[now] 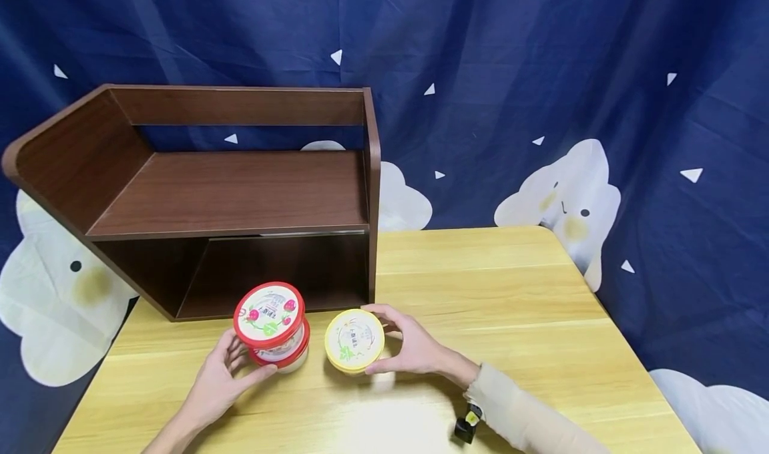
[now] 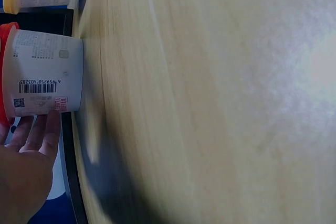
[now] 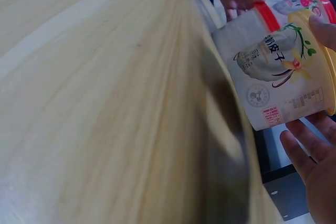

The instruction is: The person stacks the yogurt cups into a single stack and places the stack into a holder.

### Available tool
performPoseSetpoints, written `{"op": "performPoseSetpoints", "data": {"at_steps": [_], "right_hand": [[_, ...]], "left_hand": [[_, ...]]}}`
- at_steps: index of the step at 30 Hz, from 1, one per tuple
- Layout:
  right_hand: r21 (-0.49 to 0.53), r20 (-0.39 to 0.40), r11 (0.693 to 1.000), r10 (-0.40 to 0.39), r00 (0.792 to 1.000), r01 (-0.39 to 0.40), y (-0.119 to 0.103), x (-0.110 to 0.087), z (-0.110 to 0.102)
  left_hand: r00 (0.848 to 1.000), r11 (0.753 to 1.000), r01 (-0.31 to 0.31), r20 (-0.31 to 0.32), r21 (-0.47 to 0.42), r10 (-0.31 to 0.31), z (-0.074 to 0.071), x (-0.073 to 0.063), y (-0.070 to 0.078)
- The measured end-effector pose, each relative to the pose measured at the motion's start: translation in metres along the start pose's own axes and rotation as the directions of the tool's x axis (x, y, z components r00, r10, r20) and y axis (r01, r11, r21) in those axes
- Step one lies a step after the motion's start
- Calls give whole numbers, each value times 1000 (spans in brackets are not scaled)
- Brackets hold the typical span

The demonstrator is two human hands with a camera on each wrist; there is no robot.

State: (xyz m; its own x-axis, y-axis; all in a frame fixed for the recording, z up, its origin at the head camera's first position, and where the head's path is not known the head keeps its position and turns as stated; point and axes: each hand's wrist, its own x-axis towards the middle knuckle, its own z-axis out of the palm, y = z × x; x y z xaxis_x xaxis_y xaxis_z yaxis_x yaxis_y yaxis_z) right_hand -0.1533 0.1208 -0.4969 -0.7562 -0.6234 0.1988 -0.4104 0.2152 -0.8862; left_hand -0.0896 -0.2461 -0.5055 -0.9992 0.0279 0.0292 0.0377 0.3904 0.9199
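Note:
Two paper tubs with red lids are stacked in front of the shelf in the head view. The upper red-lidded tub [image 1: 270, 312] has berries printed on its lid and sits a little askew on the lower red-lidded tub [image 2: 44, 69]. My left hand [image 1: 219, 377] holds the lower tub from the left and front, its thumb along the near side. To the right stands a tub with a yellow lid [image 1: 354, 340], a vanilla flower on its side [image 3: 283, 72]. My right hand [image 1: 414, 344] grips this one, thumb in front and fingers behind. Whether its base touches the table cannot be seen.
A dark brown two-level wooden shelf [image 1: 240, 193] stands behind the tubs at the left. The light wooden table [image 1: 510, 307] extends to the right. A small black object [image 1: 465, 429] is by the right sleeve. A blue patterned curtain [image 1: 510, 53] hangs behind.

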Motion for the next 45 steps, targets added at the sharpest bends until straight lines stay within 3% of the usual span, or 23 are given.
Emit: {"op": "performPoseSetpoints", "data": {"at_steps": [11, 24, 30, 37, 45], "right_hand": [[-46, -49, 998, -36, 998, 33, -21, 3, -14], [-92, -33, 981, -176, 984, 172, -49, 13, -37], [-107, -65, 975, -205, 977, 197, -64, 20, -46], [-83, -81, 976, -208, 975, 202, -78, 28, -51], [-57, -78, 973, -229, 970, 225, -88, 34, -51]], "left_hand": [[1000, 1000, -10, 8, -12, 10, 0, 1, 0], [1000, 1000, -16, 6, 4, 16, -1, 1, 1], [999, 999, -46, -1, -9, 46, 0, 1, -3], [1000, 1000, -24, -1, -2, 24, 0, 1, -2], [999, 999, -41, 5, -32, 41, 0, 1, 0]]}}
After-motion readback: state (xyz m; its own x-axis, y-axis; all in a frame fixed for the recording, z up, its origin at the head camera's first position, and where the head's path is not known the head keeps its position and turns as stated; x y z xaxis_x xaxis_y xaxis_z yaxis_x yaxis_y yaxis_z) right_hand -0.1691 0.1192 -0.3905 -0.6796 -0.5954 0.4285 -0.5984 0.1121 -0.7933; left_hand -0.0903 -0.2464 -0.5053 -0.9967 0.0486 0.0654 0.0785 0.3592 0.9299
